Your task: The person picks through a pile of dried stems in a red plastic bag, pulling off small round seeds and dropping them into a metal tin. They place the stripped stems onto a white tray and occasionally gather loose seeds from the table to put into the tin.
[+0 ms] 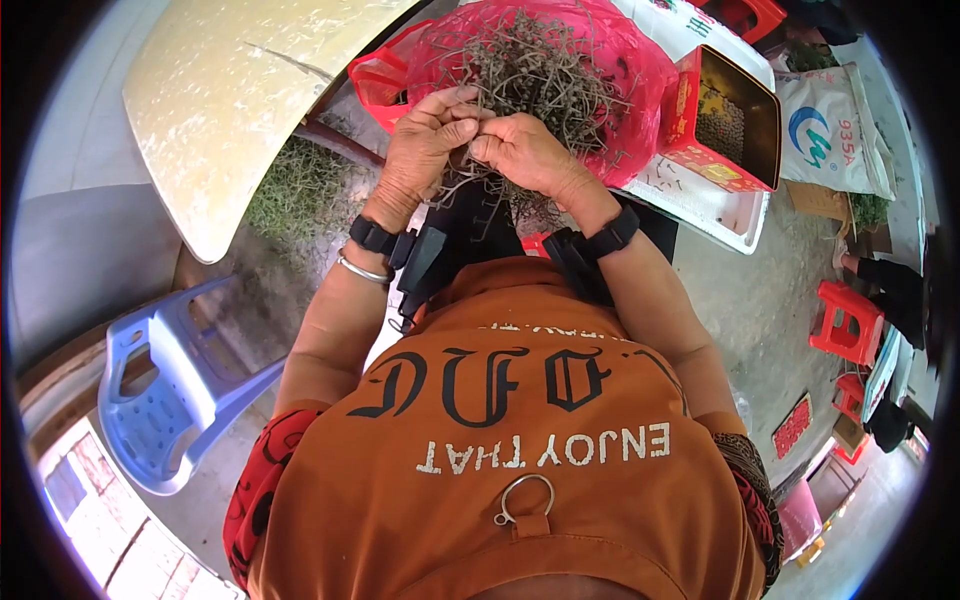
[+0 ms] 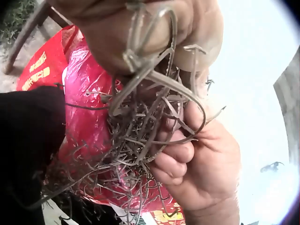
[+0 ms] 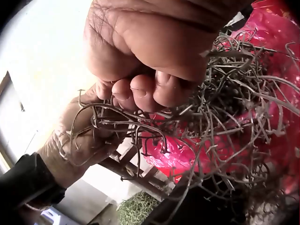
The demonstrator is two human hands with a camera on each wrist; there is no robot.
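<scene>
In the head view both hands meet over a tangle of thin, dry, grey-brown hooked stems (image 1: 535, 75), heaped in a pink plastic bag (image 1: 645, 70). My left hand (image 1: 420, 150) pinches some of these stems between thumb and fingers. Right beside it, the fingertips of my right hand (image 1: 530, 155) are curled onto stems from the same bunch. Looped stems (image 2: 161, 77) stick out under the left palm in the left wrist view. The right wrist view shows the curled right fingers (image 3: 145, 93) on stems that trail back to the heap.
At the right, a red box (image 1: 690, 115) with small bits inside stands on a white foam tray (image 1: 740, 225), near a white sack (image 1: 830, 130). A pale tabletop (image 1: 230, 100) lies at the left, above green plants (image 1: 295, 190) and a blue plastic chair (image 1: 155, 410).
</scene>
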